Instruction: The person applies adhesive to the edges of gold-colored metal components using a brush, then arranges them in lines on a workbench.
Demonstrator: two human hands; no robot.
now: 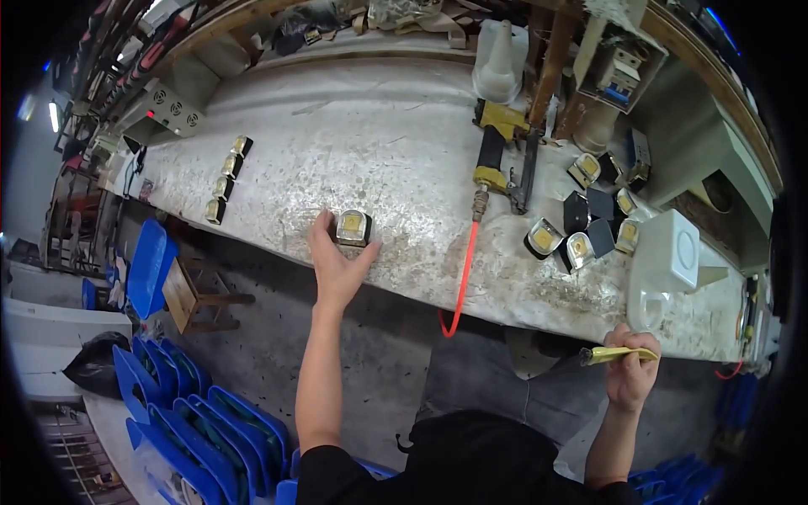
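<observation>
Black sleeves and a black top point(471, 459) lie nearest the camera, their cloth matte and soft, below the workbench's pale, blotched and scuffed surface point(337, 118). Close to its front edge, left of the middle, stands a small black box with a glossy gold-and-clear face point(353, 227). The left hand point(337, 261) lightly grasps it, thumb on one side and fingers on the other. It looks light and rigid, with a smooth face that would probably slip and mark easily, so the safest hold seems to be by its dark side walls. The right hand point(631, 370), just off the front edge toward the right, has its fingers clenched round a slim yellow tool point(619, 355), dark at its tip; its exact kind is unclear. Four similar blocky boxes point(225, 181) stand in a row toward the left end, and a looser cluster point(581, 219) sits toward the right. Between lies a yellow-and-black pneumatic gun point(495, 147), apparently heavy and hard, its flexible red hose point(468, 278) curving over the front edge. Near the right front corner stands a smooth white plastic container point(669, 252), angular and probably stiff.
</observation>
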